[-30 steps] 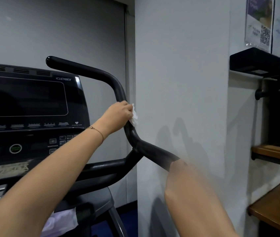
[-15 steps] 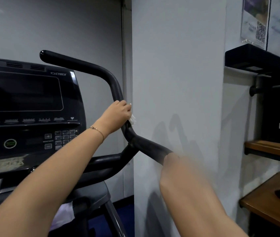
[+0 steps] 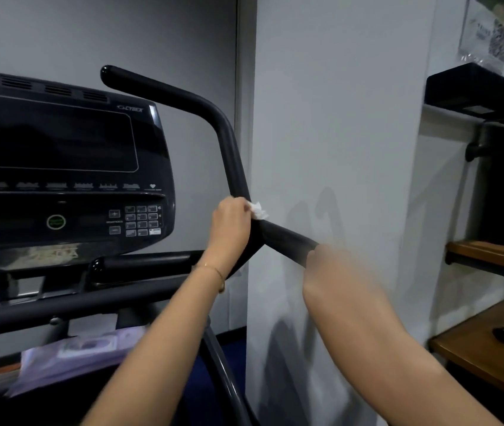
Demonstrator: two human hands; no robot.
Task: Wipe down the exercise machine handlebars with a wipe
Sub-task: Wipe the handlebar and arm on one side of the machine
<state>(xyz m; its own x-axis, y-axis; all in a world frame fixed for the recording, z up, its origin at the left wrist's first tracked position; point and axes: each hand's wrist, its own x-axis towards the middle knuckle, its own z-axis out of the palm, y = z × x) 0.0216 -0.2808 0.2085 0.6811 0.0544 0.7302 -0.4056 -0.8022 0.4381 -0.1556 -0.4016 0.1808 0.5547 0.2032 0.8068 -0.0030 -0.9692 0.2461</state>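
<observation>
A black curved handlebar (image 3: pixel 223 130) rises at the right side of the exercise machine, beside the dark console (image 3: pixel 60 167). My left hand (image 3: pixel 231 224) is wrapped round the bar at its lower bend and holds a white wipe (image 3: pixel 256 210) against it; a corner of the wipe sticks out to the right. My right hand (image 3: pixel 333 265) grips the near end of the same bar, blurred, its fingers hidden behind the wrist.
A white wall column (image 3: pixel 336 149) stands right behind the handlebar. Wooden shelves (image 3: pixel 484 342) and a black shelf (image 3: pixel 478 84) are on the right. A purple pack (image 3: pixel 84 348) lies in the tray under the console.
My left hand has slid the wipe down the upright part of the bar to the bend. The view has shifted to the left. My right hand keeps its hold.
</observation>
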